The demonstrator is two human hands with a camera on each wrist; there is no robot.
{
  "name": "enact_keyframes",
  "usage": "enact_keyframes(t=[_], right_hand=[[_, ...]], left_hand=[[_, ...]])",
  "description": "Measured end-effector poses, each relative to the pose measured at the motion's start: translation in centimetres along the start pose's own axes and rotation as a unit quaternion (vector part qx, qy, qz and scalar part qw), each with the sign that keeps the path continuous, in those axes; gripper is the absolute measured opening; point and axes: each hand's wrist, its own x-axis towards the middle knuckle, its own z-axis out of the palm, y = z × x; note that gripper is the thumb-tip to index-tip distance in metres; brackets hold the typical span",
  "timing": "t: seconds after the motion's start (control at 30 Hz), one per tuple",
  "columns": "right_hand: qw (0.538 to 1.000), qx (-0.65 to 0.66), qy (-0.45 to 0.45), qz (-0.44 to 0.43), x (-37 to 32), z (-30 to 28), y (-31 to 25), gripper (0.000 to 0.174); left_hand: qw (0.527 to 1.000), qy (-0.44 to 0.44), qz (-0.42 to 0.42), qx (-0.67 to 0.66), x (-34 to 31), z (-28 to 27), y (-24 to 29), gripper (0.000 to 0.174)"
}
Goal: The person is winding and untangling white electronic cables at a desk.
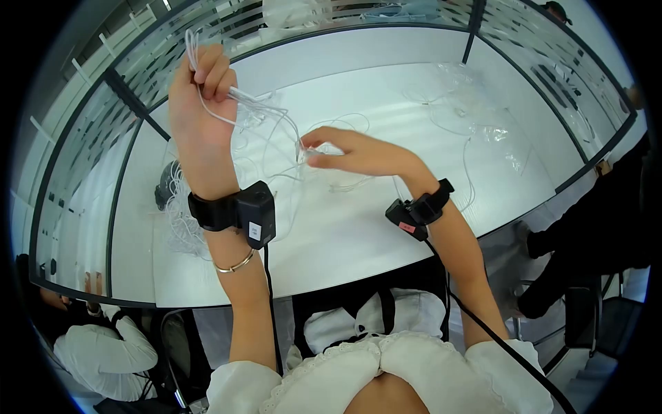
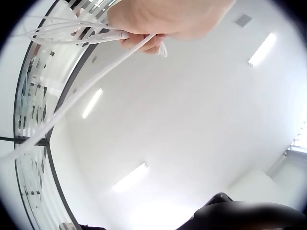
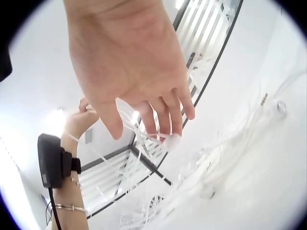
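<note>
Raised at the upper left, my left hand [image 1: 205, 103] grips several white cables [image 1: 192, 45] with curled fingers. From it a bundle slopes down toward my right hand [image 1: 355, 153], whose fingers are spread from the thumb beside the strands. In the left wrist view a white cable joint [image 2: 109, 36] sticks out of the left hand [image 2: 168, 18]. The right wrist view has the right palm [image 3: 132, 62] with fingers extended; a small white end piece [image 3: 171, 141] lies at the fingertips. Whether they touch it I cannot tell.
A tangled white cable pile [image 1: 185, 224] lies at the table's left, by a dark object [image 1: 165, 186]. Clear plastic bags [image 1: 500, 141] and loose cables are at the right back. Glass-topped partitions [image 1: 303, 58] surround the white table [image 1: 345, 234]. People are beyond its sides.
</note>
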Motion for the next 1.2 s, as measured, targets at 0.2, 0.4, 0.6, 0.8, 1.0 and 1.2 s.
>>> enact_keyframes(t=[0.2, 0.4, 0.6, 0.8, 1.0, 1.2], right_hand=[[0.980, 0.089, 0.178, -0.014, 0.5, -4.0, -5.1, 0.045], [0.973, 0.226, -0.015, -0.041, 1.2, -0.8, -7.6, 0.041], [0.906, 0.411, -0.089, 0.043, 0.2, -1.4, -6.3, 0.036], [0.877, 0.459, -0.098, 0.099, -0.3, -0.8, -4.7, 0.040], [0.892, 0.428, -0.076, 0.123, 0.5, -0.4, -2.8, 0.038], [0.910, 0.391, -0.053, 0.130, 0.0, -0.5, -2.9, 0.034]], left_hand=[[0.994, 0.021, 0.038, 0.100, -0.7, 2.9, -1.8, 0.029], [0.995, 0.002, 0.004, 0.097, -1.1, 4.5, -4.0, 0.031], [0.999, 0.021, 0.030, 0.016, -0.9, 2.7, -2.1, 0.022], [0.993, 0.062, 0.093, -0.039, -0.9, 0.0, 0.7, 0.022], [0.988, 0.117, 0.077, -0.064, -0.6, -1.0, 0.8, 0.022], [0.977, 0.169, 0.057, -0.118, -0.4, -4.1, 1.6, 0.020]])
